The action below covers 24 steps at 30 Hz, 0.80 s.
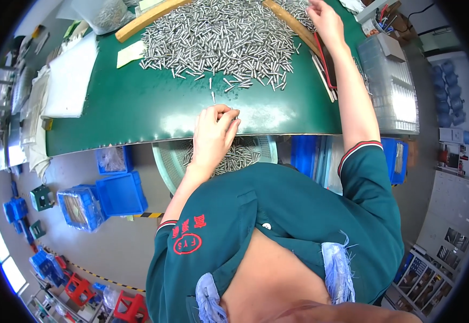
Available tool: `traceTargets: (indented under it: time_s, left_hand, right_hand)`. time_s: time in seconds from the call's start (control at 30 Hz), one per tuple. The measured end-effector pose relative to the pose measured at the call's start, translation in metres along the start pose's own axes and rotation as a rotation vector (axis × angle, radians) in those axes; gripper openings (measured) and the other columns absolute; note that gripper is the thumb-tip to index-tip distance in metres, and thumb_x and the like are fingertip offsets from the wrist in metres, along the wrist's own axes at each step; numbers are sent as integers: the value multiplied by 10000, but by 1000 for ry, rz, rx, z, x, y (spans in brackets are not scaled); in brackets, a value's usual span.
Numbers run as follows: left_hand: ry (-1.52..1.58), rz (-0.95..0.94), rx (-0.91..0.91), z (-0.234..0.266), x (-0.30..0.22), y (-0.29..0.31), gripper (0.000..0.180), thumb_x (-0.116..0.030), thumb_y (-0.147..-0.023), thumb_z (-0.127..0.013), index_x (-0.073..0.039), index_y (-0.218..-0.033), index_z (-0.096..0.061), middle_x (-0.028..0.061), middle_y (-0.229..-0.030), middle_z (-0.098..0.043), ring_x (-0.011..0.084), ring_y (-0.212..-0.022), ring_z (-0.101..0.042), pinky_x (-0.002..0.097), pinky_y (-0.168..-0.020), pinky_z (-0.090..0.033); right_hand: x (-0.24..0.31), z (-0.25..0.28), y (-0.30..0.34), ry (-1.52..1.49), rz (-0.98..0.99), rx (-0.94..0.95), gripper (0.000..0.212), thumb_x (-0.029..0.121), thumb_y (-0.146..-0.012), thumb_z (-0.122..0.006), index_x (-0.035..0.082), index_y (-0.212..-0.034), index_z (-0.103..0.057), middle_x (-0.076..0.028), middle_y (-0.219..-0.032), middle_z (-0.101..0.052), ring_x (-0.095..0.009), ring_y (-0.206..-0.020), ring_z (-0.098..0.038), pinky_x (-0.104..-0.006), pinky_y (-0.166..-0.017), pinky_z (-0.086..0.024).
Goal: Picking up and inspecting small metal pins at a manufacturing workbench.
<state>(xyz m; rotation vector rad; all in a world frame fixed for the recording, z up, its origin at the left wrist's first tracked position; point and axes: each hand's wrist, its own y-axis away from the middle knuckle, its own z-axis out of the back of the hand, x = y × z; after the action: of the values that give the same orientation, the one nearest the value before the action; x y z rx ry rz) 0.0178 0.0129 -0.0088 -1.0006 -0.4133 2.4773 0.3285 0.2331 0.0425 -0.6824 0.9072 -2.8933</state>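
Plainly, metal pins beyond red shirt lettering

Your bench is deep green, washed nearly white by glare along the front edge. The metal pins heaped on it are shiny silver, edged by yellow-brown wooden strips, with a pale yellow paper slip and white sheets to your left. Below, your perforated basket is pale mint green. Your shirt is dark green with red embroidery, a white button and red-and-white striped cuffs. Around you are blue crates, red stools and grey floor crossed by black-and-yellow striped tape.
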Motion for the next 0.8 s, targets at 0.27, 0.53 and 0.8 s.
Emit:
traceTargets:
  time_s: [0.27, 0.53, 0.8]
  left_hand:
    - [27, 34, 4, 2, 2, 6, 198, -104, -787, -694, -78, -979, -654, 57, -1003, -574, 246, -874, -546, 365, -800, -434]
    - [-189, 109, -54, 39, 27, -20, 196, -87, -810, -646, -104, -1004, -657, 83, -962, -592, 264, -855, -557, 376, -768, -462]
    - [-222, 187, 112, 29, 12, -7, 124, -172, -801, -668, -85, -877, -621, 87, -849, -564, 272, -825, -566, 402, -732, -465]
  right_hand:
    - [119, 46, 112, -570, 142, 771, 239, 235, -864, -645, 75, -1040, -670, -88, -974, -663, -207, -927, -644, -303, -814, -501]
    - [145, 35, 193, -362, 274, 616, 304, 201, -805, -703, 128, -1095, -645, -21, -1092, -592, -193, -943, -603, -312, -784, -497]
    - [151, 32, 202, -381, 239, 564, 351, 175, -766, -719, 111, -1090, -601, -44, -1060, -574, -244, -968, -589, -360, -779, -503]
